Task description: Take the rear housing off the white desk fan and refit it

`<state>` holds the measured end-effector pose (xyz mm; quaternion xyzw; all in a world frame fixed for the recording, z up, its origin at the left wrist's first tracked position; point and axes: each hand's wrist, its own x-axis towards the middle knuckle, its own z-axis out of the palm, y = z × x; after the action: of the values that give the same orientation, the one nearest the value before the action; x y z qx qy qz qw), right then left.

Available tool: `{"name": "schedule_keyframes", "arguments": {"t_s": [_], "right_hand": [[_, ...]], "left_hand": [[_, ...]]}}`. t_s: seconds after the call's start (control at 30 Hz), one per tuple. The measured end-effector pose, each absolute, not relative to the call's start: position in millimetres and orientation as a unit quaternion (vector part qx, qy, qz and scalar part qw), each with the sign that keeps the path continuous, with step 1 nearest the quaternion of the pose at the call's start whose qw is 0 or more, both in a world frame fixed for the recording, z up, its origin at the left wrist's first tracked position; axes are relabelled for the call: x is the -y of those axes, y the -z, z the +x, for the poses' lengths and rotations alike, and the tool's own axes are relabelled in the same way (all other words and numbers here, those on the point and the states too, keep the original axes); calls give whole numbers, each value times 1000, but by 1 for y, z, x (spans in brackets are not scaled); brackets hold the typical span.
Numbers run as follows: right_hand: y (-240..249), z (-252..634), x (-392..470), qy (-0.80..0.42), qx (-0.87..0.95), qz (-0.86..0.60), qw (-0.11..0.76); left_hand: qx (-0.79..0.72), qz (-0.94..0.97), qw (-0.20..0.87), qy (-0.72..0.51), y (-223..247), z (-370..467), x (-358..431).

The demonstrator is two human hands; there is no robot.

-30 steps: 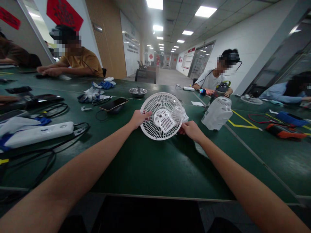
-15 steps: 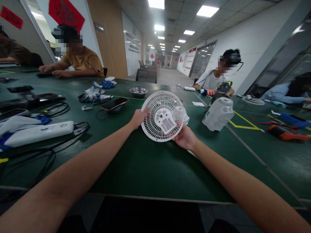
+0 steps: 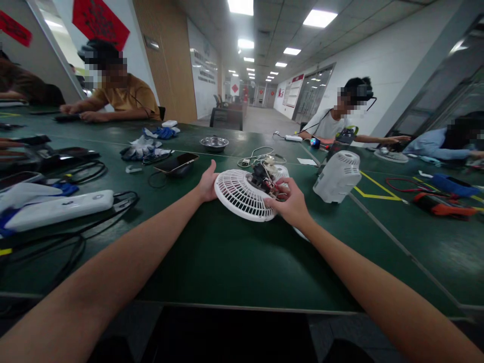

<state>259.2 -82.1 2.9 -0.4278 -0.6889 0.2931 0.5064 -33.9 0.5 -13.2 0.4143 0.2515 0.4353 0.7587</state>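
A round white fan grille (image 3: 242, 195) is tilted low over the green table, its slotted side facing me. On its far side, a dark motor with loose wires (image 3: 262, 176) is exposed. My left hand (image 3: 207, 184) is at the grille's left rim, thumb raised off it and the other fingers partly hidden behind the edge. My right hand (image 3: 294, 201) grips the right side, thumb on the grille and fingers curled beside the wires. Behind it, a white part (image 3: 280, 171) and a pale cable (image 3: 260, 151) are partly covered.
A white fan housing (image 3: 338, 176) stands to the right, before a dark bottle (image 3: 342, 138). Farther back is a metal bowl (image 3: 214, 143). Leftward lie a phone (image 3: 177, 164), gloves (image 3: 141, 148), a white power strip (image 3: 64, 209) and black cables. Other people sit around the table.
The grille has tipped from upright to nearly flat, bringing the motor and wires into view. My left thumb has come off the rim. A co-worker across the table has stretched an arm out rightward.
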Motion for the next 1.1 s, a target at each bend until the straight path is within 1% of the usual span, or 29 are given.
{"name": "schedule_keyframes", "arguments": {"t_s": [0.1,0.17,0.23,0.3,0.4,0.43,0.5,0.6,0.67,0.73,0.8,0.87,0.93,1.1], "right_hand": [[3,261,78,-242,733,-432,467],[3,265,73,-237,755,-419,445],[2,273,67,-227,767,-407,442],[2,283,58,-173,762,-423,458],[5,299,43,-42,731,-489,474],[8,303,38,-16,725,-507,465],[13,309,29,-8,728,-532,433],[20,314,20,-60,733,-558,385],[22,314,17,-88,720,-579,374],[21,314,16,-106,699,-596,382],[18,312,16,-149,647,-611,431],[13,310,17,-239,557,-612,509],[7,306,20,-328,478,-595,558],[-6,288,41,-585,357,-458,566]], "left_hand": [[-288,374,778,-414,13,-33,-1],[-319,359,778,-405,13,-31,-3],[-337,353,778,-395,13,-28,-5],[-342,348,781,-390,13,-26,-6],[-348,340,780,-394,15,-26,-9],[-351,339,778,-396,15,-26,-10],[-355,338,773,-402,17,-26,-11],[-356,340,770,-406,18,-26,-12],[-356,339,770,-407,18,-26,-12],[-359,337,768,-410,18,-25,-12],[-358,335,767,-413,18,-25,-13],[-356,334,768,-415,19,-25,-13],[-355,334,768,-415,19,-24,-14],[-360,336,764,-417,17,-22,-11]]}}
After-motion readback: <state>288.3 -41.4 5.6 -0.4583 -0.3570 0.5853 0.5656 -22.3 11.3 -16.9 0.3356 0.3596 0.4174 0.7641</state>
